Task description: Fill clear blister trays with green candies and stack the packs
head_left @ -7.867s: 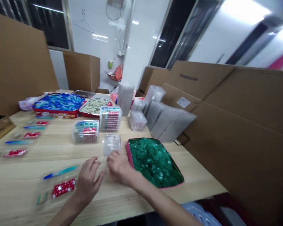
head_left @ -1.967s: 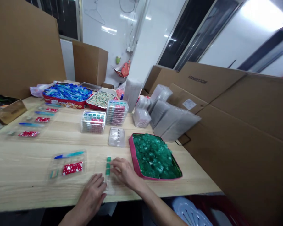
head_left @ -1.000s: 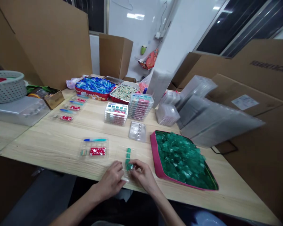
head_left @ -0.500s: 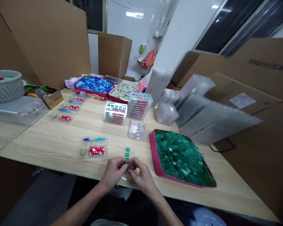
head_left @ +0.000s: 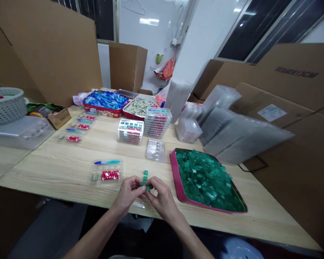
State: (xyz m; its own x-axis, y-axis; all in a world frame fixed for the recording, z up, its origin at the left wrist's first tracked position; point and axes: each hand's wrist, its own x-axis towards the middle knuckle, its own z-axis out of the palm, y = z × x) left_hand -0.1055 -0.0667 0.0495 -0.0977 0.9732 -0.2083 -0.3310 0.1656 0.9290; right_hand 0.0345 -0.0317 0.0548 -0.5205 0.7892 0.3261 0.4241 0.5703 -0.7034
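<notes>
My left hand [head_left: 127,196] and my right hand [head_left: 161,197] meet over a clear plastic tray [head_left: 138,173] near the table's front edge. Small green translucent pieces [head_left: 148,188] are pinched between the fingertips of both hands; the fingers partly cover them. Beyond the fingertips, more green squares [head_left: 145,173] sit in a row in the tray. To the left lies a filled clear tray [head_left: 107,171] with a blue pen [head_left: 107,162] and a red patterned packet [head_left: 110,175]. Right of my hands stands a pink-rimmed tin [head_left: 175,176] heaped with green pieces [head_left: 205,180].
An unfilled clear tray [head_left: 155,150] lies ahead, before stacked filled trays [head_left: 130,131]. Farther back are a tin of blue pens [head_left: 106,100] and a tin of small pieces [head_left: 139,107]. Clear plastic stacks [head_left: 189,129] and cardboard [head_left: 286,90] stand right, a basket [head_left: 7,108] left.
My hands stay together over the tray, with the fingertips shifted slightly. The green pieces between them show more clearly now. The camera view has moved a little.
</notes>
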